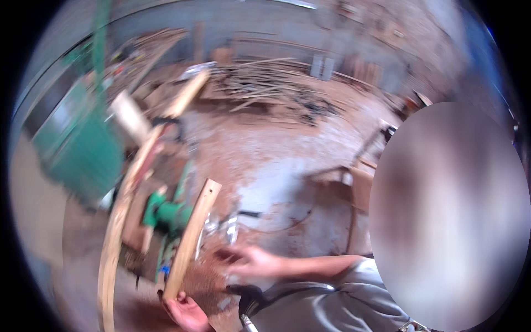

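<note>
My left hand (188, 313) comes in from the lower edge, fingers curled round the bottom end of a short wooden batten (194, 238). The batten slants upward and has a small dark hole near its top. Left of it runs a long wooden rail (126, 205), apart from my hand. Just right of the batten, another person's hand (249, 261) reaches in from a grey sleeve, seemingly holding nothing, its fingers smeared by motion. I cannot make out my right hand anywhere.
A green vice-like metal tool (168, 213) sits between the rail and batten. A green metal cabinet (83, 149) stands at the left. Thin sticks (263, 83) lie piled at the back. Another person, in a grey shirt (326, 301), is close at the right. A wooden stand (362, 185) is behind.
</note>
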Tool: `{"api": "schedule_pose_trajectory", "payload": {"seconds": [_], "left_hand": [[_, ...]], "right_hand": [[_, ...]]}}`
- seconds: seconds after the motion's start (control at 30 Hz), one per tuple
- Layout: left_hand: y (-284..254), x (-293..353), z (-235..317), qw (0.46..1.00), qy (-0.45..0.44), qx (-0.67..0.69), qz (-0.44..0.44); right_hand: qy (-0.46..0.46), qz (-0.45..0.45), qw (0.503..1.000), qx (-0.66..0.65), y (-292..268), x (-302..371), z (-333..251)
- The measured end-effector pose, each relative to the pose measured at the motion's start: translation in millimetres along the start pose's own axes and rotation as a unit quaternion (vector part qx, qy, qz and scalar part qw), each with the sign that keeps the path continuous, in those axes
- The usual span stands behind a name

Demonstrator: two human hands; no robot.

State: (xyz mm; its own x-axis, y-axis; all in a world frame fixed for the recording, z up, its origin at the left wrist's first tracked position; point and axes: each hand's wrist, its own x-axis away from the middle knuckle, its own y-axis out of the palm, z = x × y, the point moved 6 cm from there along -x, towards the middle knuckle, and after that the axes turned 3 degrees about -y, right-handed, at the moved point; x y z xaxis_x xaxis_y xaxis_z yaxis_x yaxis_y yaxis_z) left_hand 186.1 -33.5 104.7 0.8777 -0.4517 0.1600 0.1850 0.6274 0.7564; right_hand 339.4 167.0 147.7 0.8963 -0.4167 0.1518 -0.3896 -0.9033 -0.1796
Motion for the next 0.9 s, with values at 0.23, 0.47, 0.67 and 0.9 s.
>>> {"api": "schedule_pose_trajectory", "payload": {"seconds": [0.23, 0.47, 0.67, 0.9], "left_hand": [[140, 103, -173, 0.765, 0.038, -0.563, -0.31], [147, 211, -392, 0.641, -0.244, -0.461, -0.563], [201, 274, -428, 0.578, -0.327, -0.527, -0.53], [205, 262, -464, 0.54, -0.257, -0.591, -0.541]], "right_hand": [[-0.079, 0.29, 0.834, -0.462, -112, 99, 71], [-0.009, 0.637, 0.763, -0.108, -296, 379, 137], [0.25, 0.734, 0.565, 0.282, -332, 660, 173], [0.422, 0.67, 0.474, 0.386, -328, 768, 211]]}}
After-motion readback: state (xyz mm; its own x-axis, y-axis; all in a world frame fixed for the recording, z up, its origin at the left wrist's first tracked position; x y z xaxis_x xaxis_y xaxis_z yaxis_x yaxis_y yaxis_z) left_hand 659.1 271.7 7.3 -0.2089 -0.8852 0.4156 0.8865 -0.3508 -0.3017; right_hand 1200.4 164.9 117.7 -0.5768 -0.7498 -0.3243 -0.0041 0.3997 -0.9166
